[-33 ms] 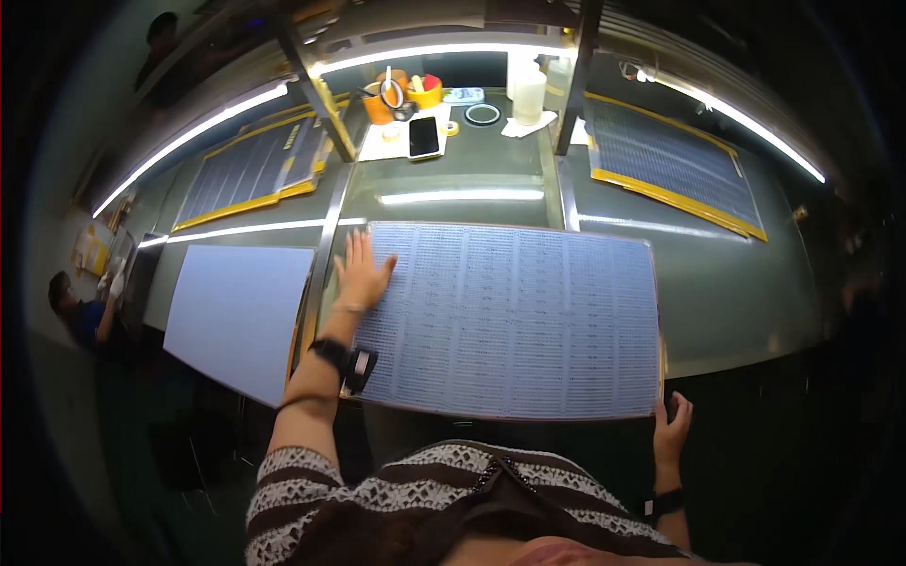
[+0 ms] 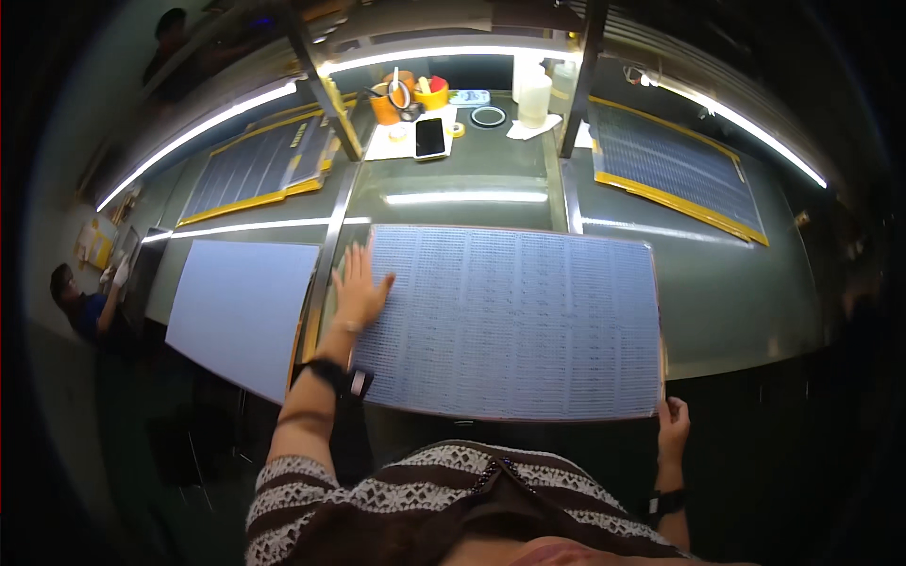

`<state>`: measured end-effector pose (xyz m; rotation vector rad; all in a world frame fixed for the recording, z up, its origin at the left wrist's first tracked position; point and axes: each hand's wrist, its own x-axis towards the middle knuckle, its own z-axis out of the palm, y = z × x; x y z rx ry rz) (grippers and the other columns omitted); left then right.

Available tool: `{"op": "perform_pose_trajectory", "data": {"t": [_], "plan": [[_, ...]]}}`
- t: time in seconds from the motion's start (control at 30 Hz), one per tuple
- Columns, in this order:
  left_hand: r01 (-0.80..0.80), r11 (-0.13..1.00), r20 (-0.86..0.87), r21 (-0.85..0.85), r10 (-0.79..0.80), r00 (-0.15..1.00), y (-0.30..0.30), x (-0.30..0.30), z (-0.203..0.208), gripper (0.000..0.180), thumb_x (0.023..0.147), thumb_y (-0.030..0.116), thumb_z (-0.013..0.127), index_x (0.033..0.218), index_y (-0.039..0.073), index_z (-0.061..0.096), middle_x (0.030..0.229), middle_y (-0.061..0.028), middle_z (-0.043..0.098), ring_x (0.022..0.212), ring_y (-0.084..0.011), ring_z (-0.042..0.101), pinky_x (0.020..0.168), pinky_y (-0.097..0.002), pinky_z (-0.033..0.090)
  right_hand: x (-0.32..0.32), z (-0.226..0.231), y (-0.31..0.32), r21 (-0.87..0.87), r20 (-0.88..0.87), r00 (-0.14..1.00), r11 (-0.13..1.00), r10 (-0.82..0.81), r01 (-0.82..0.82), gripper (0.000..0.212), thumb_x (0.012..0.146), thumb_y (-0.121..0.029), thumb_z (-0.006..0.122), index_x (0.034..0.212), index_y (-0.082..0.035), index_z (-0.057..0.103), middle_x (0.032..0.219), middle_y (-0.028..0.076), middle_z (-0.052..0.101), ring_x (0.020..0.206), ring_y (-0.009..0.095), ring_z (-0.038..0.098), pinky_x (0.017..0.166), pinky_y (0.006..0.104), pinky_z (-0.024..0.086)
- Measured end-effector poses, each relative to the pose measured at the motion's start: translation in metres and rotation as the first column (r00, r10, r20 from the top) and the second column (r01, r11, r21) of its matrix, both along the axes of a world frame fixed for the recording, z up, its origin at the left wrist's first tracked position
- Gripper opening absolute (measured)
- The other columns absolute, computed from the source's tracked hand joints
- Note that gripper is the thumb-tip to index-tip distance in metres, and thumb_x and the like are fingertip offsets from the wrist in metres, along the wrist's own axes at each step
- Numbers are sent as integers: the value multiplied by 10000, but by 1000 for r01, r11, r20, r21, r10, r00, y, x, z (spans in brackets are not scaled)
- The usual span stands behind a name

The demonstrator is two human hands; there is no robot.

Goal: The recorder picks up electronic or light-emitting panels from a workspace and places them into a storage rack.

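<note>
Panel (image 2: 514, 325) with fine rows of small marks, pale blue and rectangular, lies flat on the green table (image 2: 510, 160), directly in front of the person and between the two hands. Left hand (image 2: 360, 291) is at its left edge, in the upper part: the fingers are spread apart and not closed around anything, the thumb reaches over the panel surface, and the other fingers point away along the edge. Right hand (image 2: 673, 423) is at the near right corner, with fingers bent; the corner is small and dark in this view, so I cannot tell if the fingers pinch the edge or only touch beside it. Thus almost the whole panel lies to the right of the left hand, and to the left of the right hand.

On the left side, near the left forearm, a plain pale sheet (image 2: 241, 311) lies separately. Farther back, a phone (image 2: 430, 138) rests on white paper (image 2: 387, 144), near an orange cup (image 2: 385, 111). A whitish bottle (image 2: 534, 99) stands more to the right. Yellow-edged panels lie at the back left (image 2: 255, 170) and back right (image 2: 670, 165).
</note>
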<state>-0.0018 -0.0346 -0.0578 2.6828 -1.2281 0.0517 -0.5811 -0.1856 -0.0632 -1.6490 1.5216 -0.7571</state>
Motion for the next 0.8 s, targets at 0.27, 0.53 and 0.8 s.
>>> {"op": "perform_pose_trajectory", "data": {"t": [0.27, 0.53, 0.8], "plan": [[-386, 862, -422, -329, 232, 876, 202, -129, 2, 482, 886, 355, 461, 1062, -87, 541, 1077, -175, 545, 992, -254, 500, 869, -360, 367, 19, 47, -50, 607, 595, 802, 627, 49, -488, 298, 852, -184, 502, 1029, 56, 509, 902, 137, 614, 691, 209, 604, 608, 324, 521], [-773, 445, -883, -452, -345, 318, 207, -89, 40, 287, 877, 243, 528, 892, -32, 607, 785, -66, 621, 656, -124, 574, 638, -237, 474, 40, 137, -10, 139, 684, 591, 719, 427, -681, 425, 771, -124, 612, 1099, 96, 453, 949, 180, 599, 732, 246, 626, 574, 345, 567], [-323, 204, -377, -924, -626, 683, 173, 6, 262, 684, 864, 574, 323, 1253, 20, 415, 1239, -140, 474, 1122, -226, 468, 893, -369, 393, 151, 154, -72, -246, 663, 599, 887, 449, -392, 316, 827, -118, 567, 1117, -15, 492, 987, 94, 579, 835, 166, 581, 643, 297, 500]]}}
